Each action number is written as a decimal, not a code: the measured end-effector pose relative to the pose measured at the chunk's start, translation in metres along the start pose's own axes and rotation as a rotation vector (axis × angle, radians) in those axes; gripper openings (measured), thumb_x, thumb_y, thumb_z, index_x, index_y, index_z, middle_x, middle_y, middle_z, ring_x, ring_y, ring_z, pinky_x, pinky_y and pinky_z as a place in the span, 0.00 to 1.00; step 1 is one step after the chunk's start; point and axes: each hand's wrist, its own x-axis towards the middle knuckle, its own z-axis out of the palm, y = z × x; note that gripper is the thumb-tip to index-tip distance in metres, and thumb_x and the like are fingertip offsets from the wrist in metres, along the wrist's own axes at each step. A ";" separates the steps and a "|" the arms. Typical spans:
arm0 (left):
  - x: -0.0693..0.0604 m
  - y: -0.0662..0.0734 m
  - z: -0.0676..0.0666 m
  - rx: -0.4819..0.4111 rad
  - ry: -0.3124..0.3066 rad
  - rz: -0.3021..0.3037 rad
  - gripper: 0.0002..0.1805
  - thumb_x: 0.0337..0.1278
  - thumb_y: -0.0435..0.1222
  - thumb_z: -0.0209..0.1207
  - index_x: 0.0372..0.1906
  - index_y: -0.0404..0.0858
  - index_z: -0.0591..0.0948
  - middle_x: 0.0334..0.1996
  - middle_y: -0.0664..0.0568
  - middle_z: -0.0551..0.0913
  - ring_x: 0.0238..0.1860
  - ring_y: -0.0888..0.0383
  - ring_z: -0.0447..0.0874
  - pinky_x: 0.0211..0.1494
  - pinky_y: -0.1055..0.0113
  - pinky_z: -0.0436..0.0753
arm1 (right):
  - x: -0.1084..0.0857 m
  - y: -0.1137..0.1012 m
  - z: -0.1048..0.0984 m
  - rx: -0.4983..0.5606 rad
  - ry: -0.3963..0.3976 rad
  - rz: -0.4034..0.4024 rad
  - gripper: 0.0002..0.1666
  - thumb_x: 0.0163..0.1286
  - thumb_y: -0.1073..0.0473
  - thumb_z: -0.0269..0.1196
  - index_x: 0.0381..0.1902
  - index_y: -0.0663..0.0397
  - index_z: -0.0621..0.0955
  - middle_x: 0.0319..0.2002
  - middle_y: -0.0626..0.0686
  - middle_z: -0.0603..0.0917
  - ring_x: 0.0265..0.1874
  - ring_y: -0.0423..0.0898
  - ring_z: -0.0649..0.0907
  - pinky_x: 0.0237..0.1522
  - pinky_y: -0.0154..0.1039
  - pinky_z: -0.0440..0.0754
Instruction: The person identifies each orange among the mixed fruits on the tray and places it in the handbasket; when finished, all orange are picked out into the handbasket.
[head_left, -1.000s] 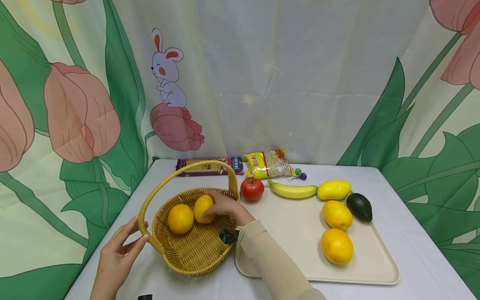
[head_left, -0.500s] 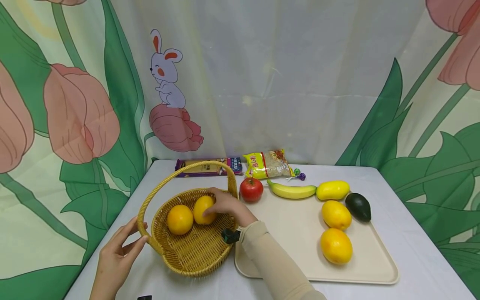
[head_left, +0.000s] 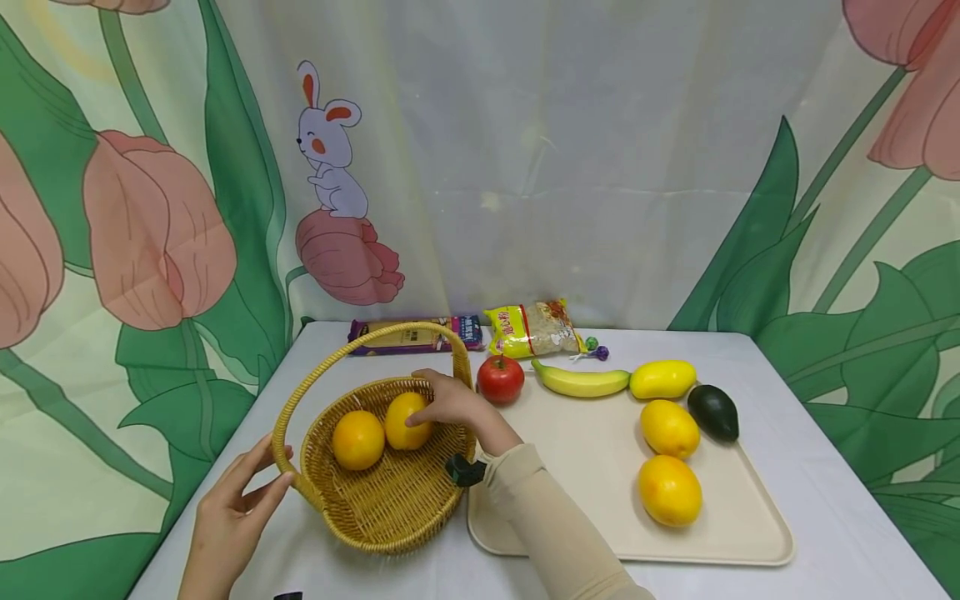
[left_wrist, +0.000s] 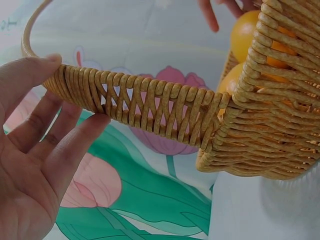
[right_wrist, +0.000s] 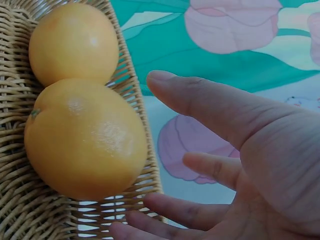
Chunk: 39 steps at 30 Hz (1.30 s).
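A woven wicker basket [head_left: 390,508] with a tall arched handle stands at the left of the table. My left hand [head_left: 236,517] pinches the base of that handle [left_wrist: 150,107] between thumb and fingers. Two oranges lie side by side in the basket: a left orange [head_left: 357,440] and a right orange [head_left: 407,421]. Over the basket's right rim reaches my right hand [head_left: 453,402], beside the right orange. In the right wrist view its fingers [right_wrist: 200,97] are spread, with a gap between them and the nearer orange [right_wrist: 85,140].
A beige tray [head_left: 570,492] right of the basket bears a banana [head_left: 581,381], a yellow mango-like fruit [head_left: 663,379], an avocado [head_left: 713,413] and two yellow oval fruits [head_left: 670,490]. A tomato [head_left: 500,379] sits at its corner. Behind are snack packs [head_left: 534,329] and lollipops [head_left: 598,352].
My right hand has drawn slightly back from the right orange, its fingers loosening. The left hand stays on the basket handle. The whole head view has shifted a little.
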 end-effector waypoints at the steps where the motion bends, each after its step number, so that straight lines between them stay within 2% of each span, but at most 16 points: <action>1: 0.000 0.000 0.000 0.001 -0.001 -0.002 0.34 0.48 0.23 0.64 0.63 0.45 0.73 0.42 0.78 0.75 0.46 0.83 0.73 0.39 0.87 0.81 | -0.001 -0.001 -0.001 -0.005 0.001 -0.004 0.48 0.54 0.51 0.71 0.70 0.48 0.63 0.67 0.56 0.69 0.65 0.53 0.70 0.69 0.51 0.69; 8: 0.000 0.000 0.001 0.005 -0.001 -0.007 0.34 0.49 0.23 0.64 0.63 0.45 0.73 0.42 0.79 0.75 0.46 0.83 0.73 0.39 0.87 0.81 | -0.012 -0.006 -0.009 -0.048 0.026 -0.052 0.47 0.56 0.47 0.70 0.70 0.48 0.63 0.66 0.58 0.70 0.64 0.56 0.71 0.66 0.53 0.72; 18: -0.001 -0.001 0.001 0.006 -0.005 -0.011 0.34 0.49 0.24 0.64 0.64 0.46 0.73 0.42 0.78 0.75 0.46 0.84 0.73 0.39 0.87 0.81 | -0.032 -0.011 -0.017 -0.023 0.047 -0.118 0.45 0.57 0.46 0.69 0.69 0.47 0.64 0.65 0.57 0.71 0.64 0.56 0.72 0.63 0.54 0.76; 29: -0.002 -0.002 0.000 0.001 0.001 -0.010 0.34 0.48 0.23 0.64 0.63 0.44 0.73 0.41 0.77 0.75 0.45 0.84 0.74 0.38 0.87 0.81 | -0.055 -0.019 -0.021 -0.028 0.057 -0.166 0.45 0.57 0.45 0.68 0.70 0.44 0.64 0.67 0.53 0.69 0.65 0.53 0.71 0.66 0.53 0.73; 39: 0.000 -0.001 0.000 0.021 -0.006 -0.023 0.34 0.49 0.24 0.64 0.64 0.46 0.73 0.41 0.79 0.74 0.46 0.85 0.72 0.38 0.89 0.80 | -0.077 -0.021 -0.030 -0.034 0.115 -0.196 0.46 0.56 0.44 0.69 0.70 0.44 0.63 0.68 0.51 0.68 0.66 0.52 0.69 0.68 0.53 0.70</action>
